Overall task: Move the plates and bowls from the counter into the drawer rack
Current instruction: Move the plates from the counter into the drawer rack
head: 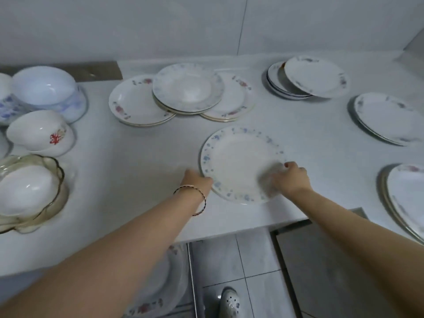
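Blue-flowered plate (236,161) lies flat on the white tabletop (149,157), near the front edge and apart from all the other dishes. The left hand (197,180), with a thin bracelet (195,191) on its wrist, meets the plate's left rim; its fingers are hidden, so whether it grips cannot be told. The right hand (292,177) has curled fingers over the near right rim and holds it, though that spot is blurred.

Bare tabletop runs all round the plate, widest to its left. Behind it sit overlapping plate stacks (188,88); further right is a tilted stack (314,75), then a right-hand stack (385,115), and a stack by the front edge (406,193) at the far right. White bowls (43,86) crowd the left end, with a scalloped glass dish (55,171) holding another bowl near the edge.

Below the tabletop's front edge the drawer rack (191,271) stands pulled out, a pink-flowered plate (158,283) in it, mostly hidden by the left forearm. Tiled floor (252,260) lies beside it.
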A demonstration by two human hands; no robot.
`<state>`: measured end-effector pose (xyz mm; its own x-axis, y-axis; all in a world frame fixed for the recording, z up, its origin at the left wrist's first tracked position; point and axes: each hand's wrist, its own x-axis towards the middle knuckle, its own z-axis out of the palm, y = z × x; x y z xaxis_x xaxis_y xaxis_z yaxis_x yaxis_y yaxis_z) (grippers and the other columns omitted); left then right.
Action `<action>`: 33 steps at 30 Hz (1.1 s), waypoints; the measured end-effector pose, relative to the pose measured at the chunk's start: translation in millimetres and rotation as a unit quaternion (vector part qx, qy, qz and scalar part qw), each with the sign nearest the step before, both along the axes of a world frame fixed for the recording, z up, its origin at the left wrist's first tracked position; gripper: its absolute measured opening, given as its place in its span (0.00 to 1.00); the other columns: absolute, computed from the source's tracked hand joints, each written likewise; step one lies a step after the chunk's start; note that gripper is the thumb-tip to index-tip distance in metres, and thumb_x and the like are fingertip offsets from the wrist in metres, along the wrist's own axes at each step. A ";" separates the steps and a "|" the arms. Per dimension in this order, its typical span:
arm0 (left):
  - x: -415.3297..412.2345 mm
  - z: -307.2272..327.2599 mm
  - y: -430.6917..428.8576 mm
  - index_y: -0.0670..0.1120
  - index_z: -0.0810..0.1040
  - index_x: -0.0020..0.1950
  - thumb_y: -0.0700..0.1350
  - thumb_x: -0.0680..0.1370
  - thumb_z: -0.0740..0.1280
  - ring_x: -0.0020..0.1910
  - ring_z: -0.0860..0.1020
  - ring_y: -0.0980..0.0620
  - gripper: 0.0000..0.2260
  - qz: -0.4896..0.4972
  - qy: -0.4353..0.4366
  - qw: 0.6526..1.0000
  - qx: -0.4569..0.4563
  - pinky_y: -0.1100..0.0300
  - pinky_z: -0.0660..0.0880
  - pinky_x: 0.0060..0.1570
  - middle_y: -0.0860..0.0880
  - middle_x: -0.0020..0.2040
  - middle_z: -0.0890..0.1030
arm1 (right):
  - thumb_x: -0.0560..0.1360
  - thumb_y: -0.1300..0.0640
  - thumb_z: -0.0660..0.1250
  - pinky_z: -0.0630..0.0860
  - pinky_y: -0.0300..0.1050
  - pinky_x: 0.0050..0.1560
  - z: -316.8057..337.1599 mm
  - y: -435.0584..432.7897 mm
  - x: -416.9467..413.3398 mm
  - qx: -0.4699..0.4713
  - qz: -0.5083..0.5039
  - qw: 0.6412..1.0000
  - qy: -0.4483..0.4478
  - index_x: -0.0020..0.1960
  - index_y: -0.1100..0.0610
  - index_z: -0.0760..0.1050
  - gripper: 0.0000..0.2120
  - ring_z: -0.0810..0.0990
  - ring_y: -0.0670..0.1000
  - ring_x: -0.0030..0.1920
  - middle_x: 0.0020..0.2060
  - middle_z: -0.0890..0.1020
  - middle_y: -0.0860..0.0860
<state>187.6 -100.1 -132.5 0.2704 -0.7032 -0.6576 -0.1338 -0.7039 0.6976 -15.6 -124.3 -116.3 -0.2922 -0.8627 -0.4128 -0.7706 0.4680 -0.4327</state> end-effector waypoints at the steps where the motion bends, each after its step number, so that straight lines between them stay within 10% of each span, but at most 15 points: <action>1: -5.2 -4.7 -8.0 0.41 0.69 0.62 0.36 0.75 0.63 0.48 0.79 0.42 0.16 0.022 0.025 0.999 0.007 0.47 0.78 0.55 0.38 0.52 0.77 | 0.78 0.57 0.59 0.69 0.53 0.63 -3.0 -12.0 -5.2 0.000 -0.007 1.000 0.012 0.72 0.62 0.60 0.24 0.70 0.64 0.65 0.68 0.66 0.63; 13: -11.7 -17.0 -10.6 0.37 0.71 0.65 0.26 0.75 0.59 0.49 0.74 0.45 0.19 0.082 0.042 0.996 -0.015 0.47 0.75 0.57 0.49 0.42 0.75 | 0.71 0.62 0.68 0.78 0.55 0.56 -20.0 -34.2 -16.9 0.011 -0.060 0.991 -0.117 0.60 0.65 0.72 0.19 0.80 0.60 0.49 0.54 0.80 0.64; 19: 34.4 2.0 68.9 0.42 0.68 0.64 0.25 0.74 0.61 0.53 0.76 0.40 0.22 0.097 0.093 0.991 -0.015 0.43 0.77 0.52 0.39 0.61 0.75 | 0.71 0.61 0.70 0.78 0.57 0.55 2.3 43.7 14.1 -0.026 -0.025 0.988 -0.153 0.59 0.63 0.72 0.18 0.79 0.59 0.51 0.55 0.80 0.59; 24: 102.9 18.0 158.2 0.48 0.66 0.41 0.24 0.72 0.63 0.53 0.75 0.42 0.18 0.043 0.091 0.995 -0.005 0.46 0.77 0.47 0.47 0.45 0.73 | 0.71 0.62 0.70 0.74 0.45 0.47 27.1 131.0 73.2 -0.008 -0.005 0.983 -0.182 0.67 0.62 0.66 0.26 0.75 0.53 0.49 0.55 0.76 0.56; 33: 217.1 -8.2 294.5 0.50 0.66 0.43 0.27 0.72 0.65 0.53 0.77 0.45 0.18 -0.067 0.049 0.992 0.099 0.50 0.80 0.45 0.48 0.48 0.75 | 0.70 0.62 0.72 0.77 0.54 0.53 0.0 282.2 171.8 0.108 -0.017 0.980 -0.164 0.62 0.63 0.67 0.24 0.78 0.57 0.52 0.54 0.78 0.58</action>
<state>404.7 194.4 -140.7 0.1107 -0.5830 -0.8049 -0.1732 -0.8088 0.5620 156.2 157.8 -116.3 -0.1401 -0.7371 -0.6611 -0.5891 0.5987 -0.5427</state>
